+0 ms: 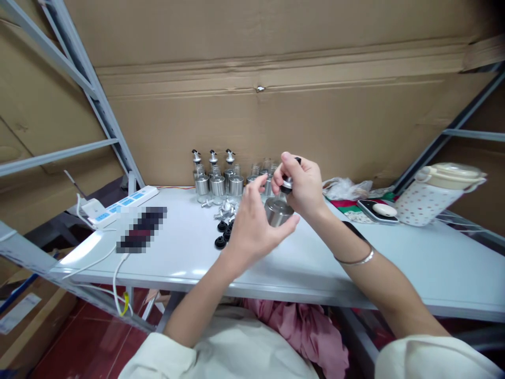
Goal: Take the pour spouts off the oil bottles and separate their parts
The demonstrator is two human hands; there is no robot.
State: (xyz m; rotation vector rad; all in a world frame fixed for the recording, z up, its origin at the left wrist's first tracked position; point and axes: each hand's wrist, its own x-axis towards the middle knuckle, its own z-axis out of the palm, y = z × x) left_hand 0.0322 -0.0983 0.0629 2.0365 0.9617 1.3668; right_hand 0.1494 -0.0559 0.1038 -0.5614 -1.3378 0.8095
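My right hand [303, 184] is closed around the black and silver pourer top of a glass bottle with a brushed-metal sleeve [278, 211]. Cupped around the bottle's body, my left hand [254, 226] has its fingers apart and its thumb stretched across the near side. Whether its fingers touch the bottle is hard to tell. Beyond my left hand lie silver pourer spouts [225, 209] in a loose pile. Several black stoppers [221, 242] lie closer to me, partly hidden by that hand. Behind stand bottles with pourers fitted [230, 163] and sleeved bottles without them [202, 184].
A power strip [124, 206] with white cables and a pixelated object [144, 230] lie on the left of the white table [189, 263]. To the right are a plastic bag [347, 188], a phone [376, 210] with a white case on it, and a dotted jug [430, 197]. Cardboard [276, 121] stands behind.
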